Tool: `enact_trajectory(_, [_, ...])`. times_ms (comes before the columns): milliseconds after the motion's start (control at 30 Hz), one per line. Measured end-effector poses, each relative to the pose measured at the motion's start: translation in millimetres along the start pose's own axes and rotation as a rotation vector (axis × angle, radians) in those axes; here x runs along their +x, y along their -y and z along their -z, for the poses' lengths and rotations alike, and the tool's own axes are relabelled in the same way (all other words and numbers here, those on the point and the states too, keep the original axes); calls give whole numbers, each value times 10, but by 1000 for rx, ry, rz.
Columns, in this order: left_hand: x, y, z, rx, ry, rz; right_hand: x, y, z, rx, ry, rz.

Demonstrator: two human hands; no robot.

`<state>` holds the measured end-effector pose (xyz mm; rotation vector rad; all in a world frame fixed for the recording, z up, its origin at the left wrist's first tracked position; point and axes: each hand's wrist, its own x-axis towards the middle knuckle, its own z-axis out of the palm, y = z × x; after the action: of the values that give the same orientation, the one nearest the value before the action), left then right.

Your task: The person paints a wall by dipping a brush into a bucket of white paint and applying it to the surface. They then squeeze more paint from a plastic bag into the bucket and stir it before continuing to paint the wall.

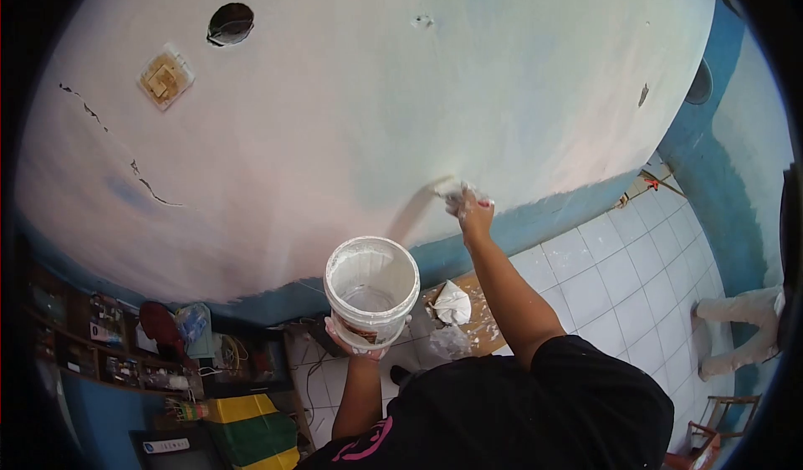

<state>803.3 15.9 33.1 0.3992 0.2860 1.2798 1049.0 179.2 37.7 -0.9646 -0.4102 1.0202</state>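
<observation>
1. Nearest, at about 6 o'clock, my left hand is curled around the base of the white bucket, clamped on it from below. Best to hold it level and close to my body, the weight in the palm, since a tilt could spill whatever is inside.

2. The bucket's open mouth faces up at me. How much it holds I can't tell, but its inner side is smeared white; I'd wipe extra paint off on that rim so the bristles don't drip.

3. Up between 1 and 2 o'clock from the bucket, my right hand, spattered white, is closed on the brush. A loose wrist should give a steadier stroke than a stiff one.

4. The brush head points to 10 o'clock, up against the pale wall or very near; actual contact I can't confirm. Long, overlapping passes with light pressure should even out the patchy pink and blue-green.

5. Below the hand, from 3 round to 7 o'clock, runs the blue band; there I'd slow down and mind the edge.

6. Farther off, towards 9 o'clock from the brush, the jagged crack calls for care, as bristles could snag.
</observation>
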Motion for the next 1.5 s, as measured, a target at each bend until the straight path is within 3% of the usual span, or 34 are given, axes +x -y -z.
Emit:
enact_trajectory(67, [11, 105, -53, 13, 19, -2, 111, 443, -278, 96, 89, 31])
enact_trajectory(200, [53, 222, -77, 24, 12, -23, -103, 1379, -808, 239, 297, 347])
enact_trajectory(233, [89, 223, -97, 27, 13, -48, -110, 1446, -851, 259, 342, 452])
enact_trajectory(333, [123, 184, -134, 15, -7, -70, 199, 785, -511, -181, 376, 831])
enact_trajectory(400, [129, 144, -59, -9, -18, -69, 89, 346, -180, -214, 297, 734])
enact_trajectory(467, [137, 96, 120, -30, -25, -66, -37, -2, 70, -82, 189, 423])
enact_trajectory(533, [149, 34, 174, -21, -34, -56, 36, -314, 259, -30, 104, 246])
enact_trajectory(667, [223, -73, -253, 94, -10, 39, 187, -23, 121, -50, 52, -124])
enact_trajectory(733, [274, -69, 174, -16, -33, 4, 29, 692, -311, -54, 209, 41])
enact_trajectory(800, [298, -64, 213, -51, -15, 14, -87, 1267, -674, 13, 297, 150])
enact_trajectory(867, [328, -78, -131, -7, 53, 63, -237, 1620, -931, 17, 304, 298])
enact_trajectory(933, [424, -89, 186, -51, 3, 19, -215, 1588, -970, -25, 340, 478])
enact_trajectory(1033, [429, 11, 728, -128, -86, -29, 6, 787, -544, -242, 341, 709])
enact_trajectory(1133, [376, 38, 855, -174, -86, -38, -90, 34, -81, -119, 227, 376])
enact_trajectory(1167, [333, 19, 830, -172, -50, -16, -198, -11, -50, 16, 135, 210])
enact_trajectory(1267, [223, 12, 879, -178, -66, -17, 52, -143, 239, -70, -74, -188])
enact_trajectory(1400, [209, 74, 768, -182, -21, -16, 244, 420, 542, 134, -18, -55])
enact_trajectory(1500, [230, 204, 589, -160, -19, -20, 536, 1120, 755, 82, -55, 118])
